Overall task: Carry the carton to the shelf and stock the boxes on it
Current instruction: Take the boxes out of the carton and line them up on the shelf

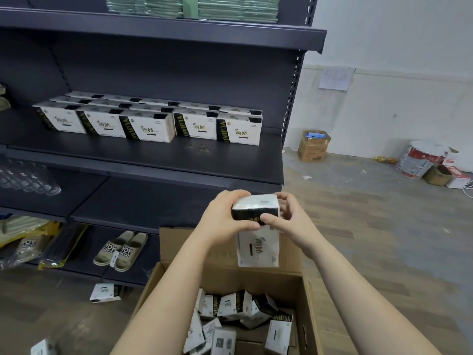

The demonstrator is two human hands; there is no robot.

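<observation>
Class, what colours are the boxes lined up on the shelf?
White boxes with a black side band bearing gold lettering; head view.

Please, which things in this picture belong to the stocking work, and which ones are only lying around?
Belongs to the job:
held box, in left hand and right hand
open carton with loose boxes
boxes on shelf

Lying about:
slippers
box on floor
small carton by wall
green packs
</observation>
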